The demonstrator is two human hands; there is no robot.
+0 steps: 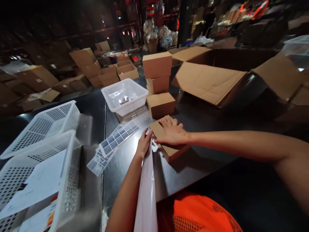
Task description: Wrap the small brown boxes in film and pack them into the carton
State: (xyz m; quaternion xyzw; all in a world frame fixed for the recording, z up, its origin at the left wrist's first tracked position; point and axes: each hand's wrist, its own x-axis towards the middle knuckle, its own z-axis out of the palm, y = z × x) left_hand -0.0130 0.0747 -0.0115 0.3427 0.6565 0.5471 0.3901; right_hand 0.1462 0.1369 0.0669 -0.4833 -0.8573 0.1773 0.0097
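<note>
The surface (pixel 198 167) is a dark, glossy top that reflects the light, with a seam running from the near edge up toward 12 o'clock. The right hand (pixel 172 131) lies flat, fingers spread wide, palm down on a small cardboard box (pixel 169 149) near the middle of the surface. The left hand (pixel 144 144), just beside it at 9 o'clock, is pinched closed on the top edge of a white plastic bag (pixel 146 196), which hangs down toward the person and touches the box's near corner.

At 10 o'clock from the hands, strips of small labels (pixel 113 143) lie fanned on the surface. Beyond them, at 11 o'clock, stands a white plastic basket (pixel 138 103) with a few shiny packets inside. At 12 o'clock three closed cardboard boxes (pixel 158 85) are stacked, the lowest just beyond the box under the hand. At 1 to 2 o'clock a large open carton (pixel 210 82) rests with its flaps spread. At 8 to 9 o'clock two more white baskets (pixel 65 148) sit close together, the nearer one holding paper sheets (pixel 36 187). An orange mesh vest (pixel 200 216) shows at 6 o'clock.

The room is a dim warehouse. Open cartons (pixel 106 69) are scattered on the floor at 10 to 11 o'clock, bulging clear sacks (pixel 159 33) are piled at 12 o'clock, and shelving stretches across the dark background, too dim to make out in detail.
</note>
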